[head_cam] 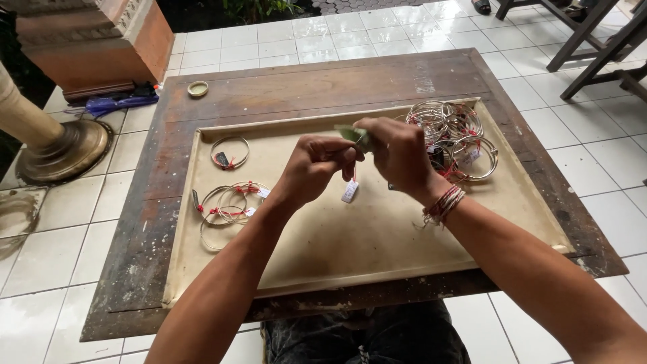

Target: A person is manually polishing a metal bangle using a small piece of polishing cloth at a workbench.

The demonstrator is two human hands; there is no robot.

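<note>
Your shallow beige tray (pixel 377 249) lies on the worn wooden tabletop (pixel 283 84) and holds three groups of silver bangles: a heap (pixel 458 135) with red threads at its far right corner, a single bangle (pixel 230 152) near the far left, and a loose cluster (pixel 229 205) with red ties and small white tags below that. Over the middle of the tray, your right hand (pixel 401 158) has its fingers closed on a small pale green cloth (pixel 356 137). Your left hand (pixel 315 168) pinches something thin just beside it; a small white tag (pixel 350 191) dangles beneath. Whether a bangle sits between your fingers, I cannot tell. A small round lid (pixel 198 88) rests on the tabletop beyond the tray.
</note>
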